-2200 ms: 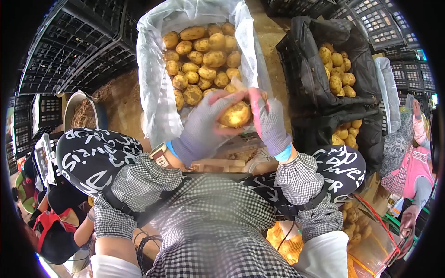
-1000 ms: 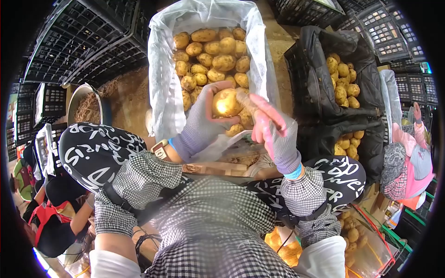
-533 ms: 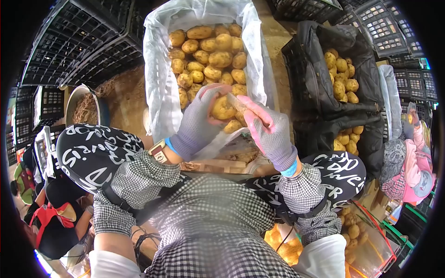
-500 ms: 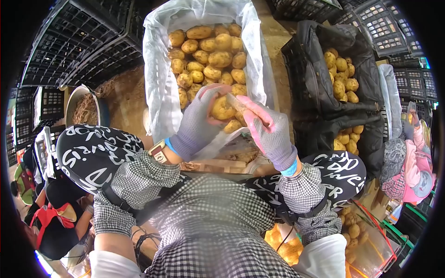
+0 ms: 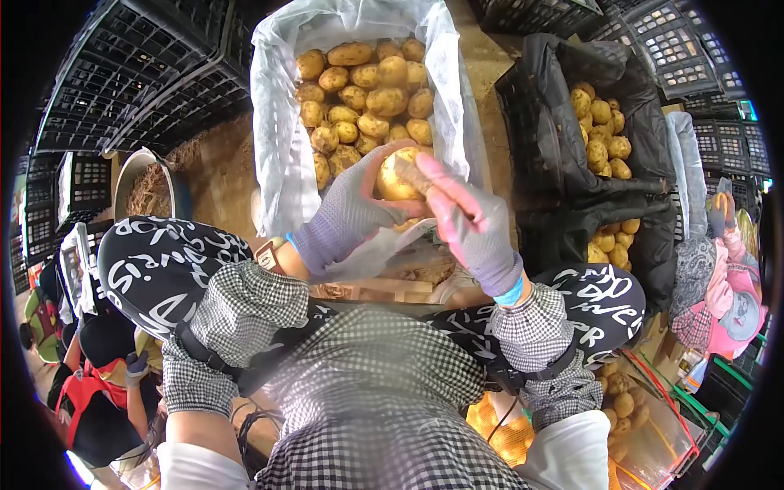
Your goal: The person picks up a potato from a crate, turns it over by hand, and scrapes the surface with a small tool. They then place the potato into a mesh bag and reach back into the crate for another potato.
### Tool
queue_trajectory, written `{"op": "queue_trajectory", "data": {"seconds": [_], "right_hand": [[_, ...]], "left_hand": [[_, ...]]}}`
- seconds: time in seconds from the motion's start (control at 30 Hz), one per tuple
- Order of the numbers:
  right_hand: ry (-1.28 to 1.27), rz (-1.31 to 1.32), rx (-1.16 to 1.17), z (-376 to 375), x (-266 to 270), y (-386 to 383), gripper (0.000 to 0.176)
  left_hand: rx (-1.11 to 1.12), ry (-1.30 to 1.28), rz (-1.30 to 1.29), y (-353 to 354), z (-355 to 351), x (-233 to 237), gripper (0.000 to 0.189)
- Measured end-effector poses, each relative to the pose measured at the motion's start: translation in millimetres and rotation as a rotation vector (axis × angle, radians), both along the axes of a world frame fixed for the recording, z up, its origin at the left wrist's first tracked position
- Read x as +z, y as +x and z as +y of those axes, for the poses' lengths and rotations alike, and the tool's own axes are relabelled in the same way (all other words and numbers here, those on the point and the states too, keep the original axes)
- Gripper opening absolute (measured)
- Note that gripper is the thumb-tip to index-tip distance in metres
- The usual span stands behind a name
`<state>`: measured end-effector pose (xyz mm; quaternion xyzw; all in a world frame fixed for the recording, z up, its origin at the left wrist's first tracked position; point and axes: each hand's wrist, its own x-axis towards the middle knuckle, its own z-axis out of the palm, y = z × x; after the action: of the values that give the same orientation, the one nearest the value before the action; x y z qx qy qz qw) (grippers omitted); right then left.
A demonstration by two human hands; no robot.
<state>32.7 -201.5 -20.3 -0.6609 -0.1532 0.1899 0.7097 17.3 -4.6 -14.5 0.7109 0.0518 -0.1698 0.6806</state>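
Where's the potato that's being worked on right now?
Head view, centre: the potato is gripped in the left hand, over the near end of the white-lined crate, with the right hand touching its right side.

Dirt floor (image 5: 220, 175) under white-lined potato crate (image 5: 278, 151), black-lined crate (image 5: 545, 110), metal basin (image 5: 129, 170).

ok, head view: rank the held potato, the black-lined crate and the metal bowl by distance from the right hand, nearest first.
1. Potato: just ahead, touched by the right hand and gripped in the left hand.
2. Black-lined crate: to the right and ahead, apart from the hand.
3. Metal bowl: far left, beyond the left hand.
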Motion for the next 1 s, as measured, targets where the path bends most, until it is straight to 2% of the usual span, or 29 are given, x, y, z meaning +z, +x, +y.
{"op": "queue_trajectory", "data": {"seconds": [0.03, 0.1, 0.17, 0.23, 0.37, 0.47, 0.57, 0.67, 0.73, 0.83, 0.9, 0.97, 1.0], "right_hand": [[-0.022, -0.014, -0.001, -1, 0, 1, 0.035], [-0.053, -0.034, -0.031, -1, -1, 3, 0.035], [-0.067, -0.034, -0.115, 0, -5, 8, 0.035], [-0.079, -0.018, -0.133, 0, -3, 9, 0.035], [-0.18, -0.058, 0.026, 1, 4, 1, 0.034], [-0.103, 0.013, -0.047, -1, 2, 4, 0.035], [0.057, 0.079, -0.131, -6, -2, 10, 0.036], [0.094, 0.079, -0.15, -4, 1, 12, 0.039], [-0.046, 0.002, -0.185, -6, 6, 19, 0.045], [-0.078, 0.129, -0.019, -10, -22, 17, 0.053], [-0.017, 0.295, 0.081, -3, 4, 18, 0.062], [0.023, 0.224, 0.07, -1, 10, 15, 0.066], [0.011, 0.245, 0.083, -2, 8, 16, 0.07]], "left_hand": [[-0.032, 0.098, 0.049, 1, 2, 9, 0.076], [-0.043, 0.032, 0.136, 1, 5, 9, 0.074], [-0.009, -0.302, 0.209, 0, 7, -4, 0.072], [-0.02, -0.402, 0.21, -1, 7, -2, 0.067], [-0.014, -0.474, 0.165, -7, 8, 1, 0.06], [0.123, -0.641, 0.329, -6, 3, 5, 0.065], [0.101, -0.681, 0.368, -6, 4, 10, 0.066], [0.099, -0.52, 0.325, -2, 9, 17, 0.071], [0.11, -0.452, 0.091, -1, 4, 17, 0.077], [0.01, -0.275, -0.123, 1, 3, 2, 0.082], [-0.005, -0.132, -0.261, 1, 0, -1, 0.084], [0.061, 0.016, -0.435, -1, -5, 1, 0.084], [0.021, 0.114, -0.448, -1, -3, 4, 0.084]]}}
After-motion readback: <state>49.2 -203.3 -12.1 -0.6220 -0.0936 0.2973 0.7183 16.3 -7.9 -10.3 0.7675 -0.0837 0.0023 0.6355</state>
